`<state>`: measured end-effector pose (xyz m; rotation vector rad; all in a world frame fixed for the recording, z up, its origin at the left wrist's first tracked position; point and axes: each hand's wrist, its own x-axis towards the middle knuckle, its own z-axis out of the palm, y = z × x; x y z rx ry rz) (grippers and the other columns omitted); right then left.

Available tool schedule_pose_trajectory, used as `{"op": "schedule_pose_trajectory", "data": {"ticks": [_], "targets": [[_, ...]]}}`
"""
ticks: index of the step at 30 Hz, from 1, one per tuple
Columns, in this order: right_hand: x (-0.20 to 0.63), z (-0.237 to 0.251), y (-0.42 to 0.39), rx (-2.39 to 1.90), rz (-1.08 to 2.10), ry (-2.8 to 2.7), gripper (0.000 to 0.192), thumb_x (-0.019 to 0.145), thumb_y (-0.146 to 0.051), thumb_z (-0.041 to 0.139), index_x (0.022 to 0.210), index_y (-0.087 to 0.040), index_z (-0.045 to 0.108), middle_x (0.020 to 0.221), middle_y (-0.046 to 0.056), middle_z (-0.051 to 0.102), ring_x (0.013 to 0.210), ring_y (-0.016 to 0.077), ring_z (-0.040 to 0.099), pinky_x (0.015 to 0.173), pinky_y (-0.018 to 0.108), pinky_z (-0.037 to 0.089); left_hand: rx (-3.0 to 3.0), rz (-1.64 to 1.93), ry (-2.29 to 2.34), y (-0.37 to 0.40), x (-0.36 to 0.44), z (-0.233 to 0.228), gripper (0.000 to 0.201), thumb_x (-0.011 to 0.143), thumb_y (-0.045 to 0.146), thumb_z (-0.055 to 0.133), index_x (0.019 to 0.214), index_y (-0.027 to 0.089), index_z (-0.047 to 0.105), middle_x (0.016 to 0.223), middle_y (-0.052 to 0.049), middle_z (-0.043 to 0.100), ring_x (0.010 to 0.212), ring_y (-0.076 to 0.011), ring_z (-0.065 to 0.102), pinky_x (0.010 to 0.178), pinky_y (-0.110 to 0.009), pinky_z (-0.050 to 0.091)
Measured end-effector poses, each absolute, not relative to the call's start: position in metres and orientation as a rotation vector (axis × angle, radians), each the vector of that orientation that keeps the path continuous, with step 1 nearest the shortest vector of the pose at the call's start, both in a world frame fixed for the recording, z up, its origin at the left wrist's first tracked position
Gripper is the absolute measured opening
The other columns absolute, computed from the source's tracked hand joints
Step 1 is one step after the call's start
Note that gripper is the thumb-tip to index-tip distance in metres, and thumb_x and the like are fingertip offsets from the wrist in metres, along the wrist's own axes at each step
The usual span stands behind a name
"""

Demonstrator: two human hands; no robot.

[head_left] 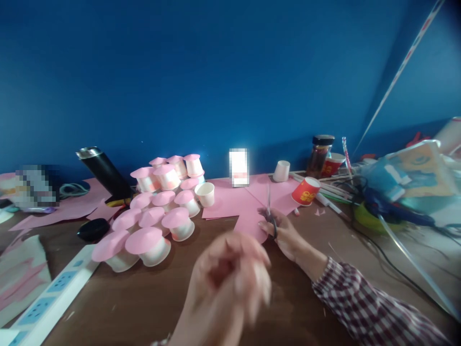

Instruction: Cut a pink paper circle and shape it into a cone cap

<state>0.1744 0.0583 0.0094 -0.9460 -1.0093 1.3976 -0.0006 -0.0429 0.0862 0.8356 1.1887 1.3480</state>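
My right hand [288, 236] is closed around the dark handles of a pair of scissors [268, 199], whose blades point away toward the wall. Beside that hand, a piece of pink paper with a rounded near edge [248, 227] lies on the brown table. Larger pink sheets [223, 199] spread out behind it. In the foreground my left hand [228, 283] is raised above the table, its fingers curled and smeared by motion; whether it holds anything cannot be made out. To its left stand several upturned paper cups, each topped with a shallow pink paper cone [144, 239].
An upright white cup [204, 194], a white upturned cup [282, 170] and a red cup [305, 191] stand around the pink sheets. At left are a leaning black flask [106, 173] and a power strip [54, 293]. A lidded jar [320, 156], cables and a blue glue gun [399, 209] occupy the right.
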Motion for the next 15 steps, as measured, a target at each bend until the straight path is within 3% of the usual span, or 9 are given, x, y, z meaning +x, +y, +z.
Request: {"op": "schedule_pose_trajectory", "data": {"ticks": [4, 9, 15], "targets": [[0.171, 0.005, 0.062, -0.875, 1.347, -0.802, 0.039, 0.064, -0.029, 0.076, 0.100, -0.026, 0.063, 0.077, -0.004, 0.057, 0.062, 0.0082, 0.049, 0.053, 0.020, 0.041, 0.519, 1.566, 1.076, 0.008, 0.018, 0.062, 0.038, 0.071, 0.048, 0.065, 0.099, 0.023, 0.061, 0.096, -0.005, 0.061, 0.092, -0.0162, 0.057, 0.084, -0.031, 0.047], [0.166, 0.005, 0.063, -0.784, 1.342, -0.705, 0.028, 0.070, -0.030, 0.072, 0.095, -0.025, 0.063, 0.084, -0.002, 0.061, 0.067, 0.0108, 0.055, 0.055, 0.022, 0.046, 0.539, 1.299, 0.813, 0.021, 0.036, 0.033, 0.036, 0.072, 0.041, 0.068, 0.100, 0.019, 0.061, 0.110, -0.008, 0.061, 0.104, -0.0180, 0.055, 0.089, -0.031, 0.044], [0.157, 0.007, 0.055, -0.777, 1.376, -0.692, 0.032, 0.066, -0.028, 0.075, 0.094, -0.022, 0.062, 0.083, -0.001, 0.061, 0.069, 0.0114, 0.056, 0.061, 0.023, 0.048, 0.563, 1.275, 0.794, 0.031, 0.056, 0.025, 0.038, 0.063, 0.028, 0.077, 0.096, 0.012, 0.065, 0.096, -0.010, 0.068, 0.088, -0.0178, 0.062, 0.081, -0.029, 0.047]]}}
